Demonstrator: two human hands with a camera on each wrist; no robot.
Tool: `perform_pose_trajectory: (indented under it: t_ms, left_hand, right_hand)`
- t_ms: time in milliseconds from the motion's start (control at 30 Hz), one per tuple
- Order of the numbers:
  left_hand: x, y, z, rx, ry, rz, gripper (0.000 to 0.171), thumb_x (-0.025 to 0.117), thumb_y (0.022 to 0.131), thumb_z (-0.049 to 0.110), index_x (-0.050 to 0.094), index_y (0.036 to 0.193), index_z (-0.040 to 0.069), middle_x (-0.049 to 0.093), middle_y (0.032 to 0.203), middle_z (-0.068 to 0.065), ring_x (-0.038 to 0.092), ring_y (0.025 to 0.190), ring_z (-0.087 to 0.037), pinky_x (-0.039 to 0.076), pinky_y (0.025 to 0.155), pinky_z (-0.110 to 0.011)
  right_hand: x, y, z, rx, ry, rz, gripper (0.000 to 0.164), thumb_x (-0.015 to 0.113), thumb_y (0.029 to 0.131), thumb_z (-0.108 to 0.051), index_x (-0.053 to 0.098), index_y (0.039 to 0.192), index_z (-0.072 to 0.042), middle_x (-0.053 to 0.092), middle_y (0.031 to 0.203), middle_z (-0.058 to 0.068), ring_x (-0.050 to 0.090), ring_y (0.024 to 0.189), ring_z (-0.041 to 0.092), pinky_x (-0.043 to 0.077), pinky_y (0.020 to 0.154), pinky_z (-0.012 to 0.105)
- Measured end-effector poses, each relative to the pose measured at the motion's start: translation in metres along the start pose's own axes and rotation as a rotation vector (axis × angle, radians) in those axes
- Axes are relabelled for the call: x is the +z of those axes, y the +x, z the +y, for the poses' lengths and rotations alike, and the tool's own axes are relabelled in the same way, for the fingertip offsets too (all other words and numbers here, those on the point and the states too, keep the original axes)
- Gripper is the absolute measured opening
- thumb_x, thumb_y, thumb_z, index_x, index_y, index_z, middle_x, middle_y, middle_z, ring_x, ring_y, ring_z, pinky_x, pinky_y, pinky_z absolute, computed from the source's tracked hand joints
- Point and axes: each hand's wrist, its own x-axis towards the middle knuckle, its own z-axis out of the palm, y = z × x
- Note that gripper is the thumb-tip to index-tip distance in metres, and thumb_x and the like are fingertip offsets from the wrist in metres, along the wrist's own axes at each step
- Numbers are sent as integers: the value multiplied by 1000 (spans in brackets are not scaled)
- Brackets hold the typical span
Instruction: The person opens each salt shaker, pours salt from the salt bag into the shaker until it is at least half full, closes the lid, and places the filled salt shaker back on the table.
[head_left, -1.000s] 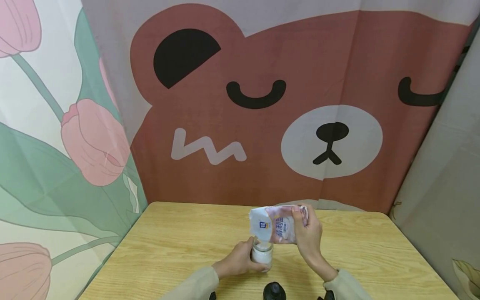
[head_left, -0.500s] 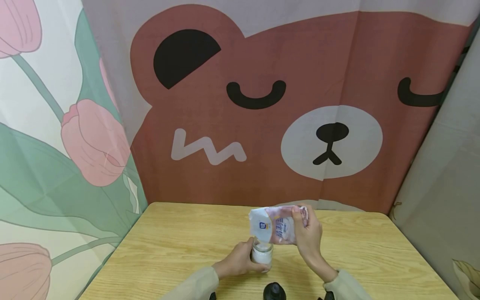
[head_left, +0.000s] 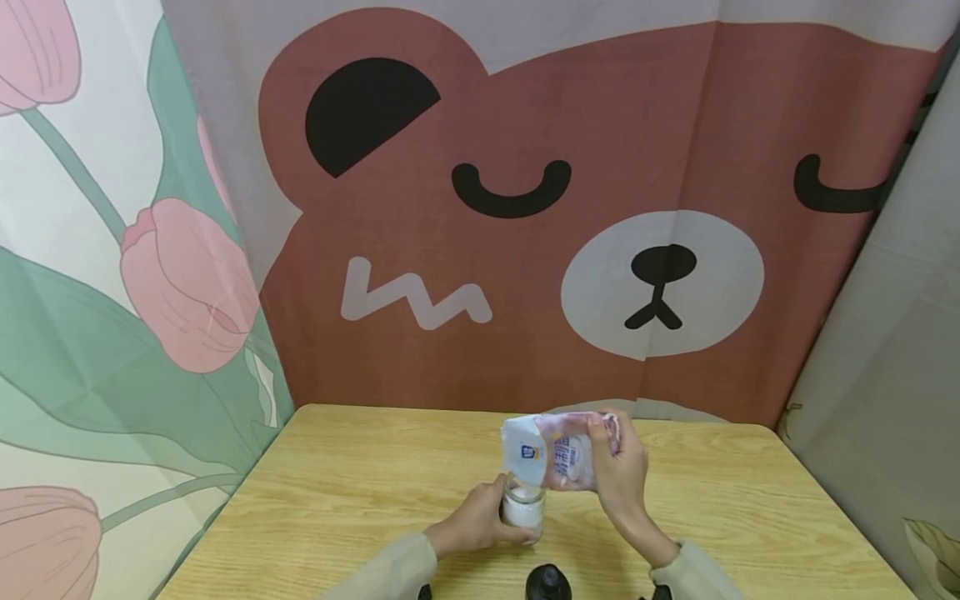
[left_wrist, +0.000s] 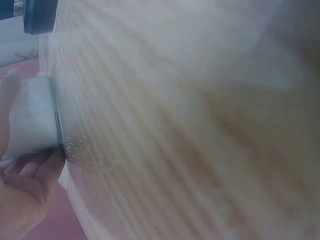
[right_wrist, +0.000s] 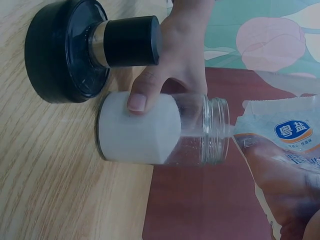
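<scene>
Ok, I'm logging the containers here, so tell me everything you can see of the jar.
The jar is clear, apparently glass, with a threaded neck and no lid. White powder fills more than half of it, and more seems to stream in through the mouth. It stands upright on the table, its side gripped by the left hand. The open end of the packet is just above the rim; whether they touch is unclear.

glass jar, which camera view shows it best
The right wrist view: the glass jar shows nearly whole, threaded neck and white contents clear, the left hand covering part. The head view shows it small, below the bag. The left wrist view shows just its lower part, cut off at the left edge.
</scene>
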Motion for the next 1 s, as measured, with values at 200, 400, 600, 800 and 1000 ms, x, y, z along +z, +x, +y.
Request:
perform_pose_trajectory:
  t_ms: [200,400,600,800,1000]
  left_hand:
    - [0,0,0,-22,-15,-7,64,85,80,34,49,129,12,65,117,3,61,100,-4,52,83,-24]
    - [1,0,-1,-1,5,6,64,85,79,34,50,128,11,66,116,2,62,99,-3,52,82,-23]
    - [1,1,0,0,30,6,63,85,80,35,50,127,10,65,115,2,61,99,-3,52,82,-22]
    - [0,2,-1,-25,10,-2,64,85,80,35,51,127,11,65,115,3,62,99,-3,52,81,-23]
    - [1,1,-2,-25,11,0,68,85,80,37,49,132,11,65,117,1,62,99,-4,52,82,-23]
  right_hand:
    - [5,-2,1,-17,7,-3,11,60,96,-18,65,98,-7,56,68,-3,48,56,10,39,46,25]
    - [7,0,2,-14,-21,4,13,60,96,-21,65,96,-8,55,67,-3,48,56,11,38,47,27]
    - [5,3,2,-20,-49,18,14,60,96,-22,66,98,-9,57,68,-2,48,56,13,38,49,29]
    - [6,4,1,-36,-48,8,14,60,96,-22,66,99,-10,61,70,-1,50,58,13,40,50,29]
    - [6,1,1,-27,-38,1,13,61,96,-21,66,99,-9,62,73,-1,51,61,14,41,52,29]
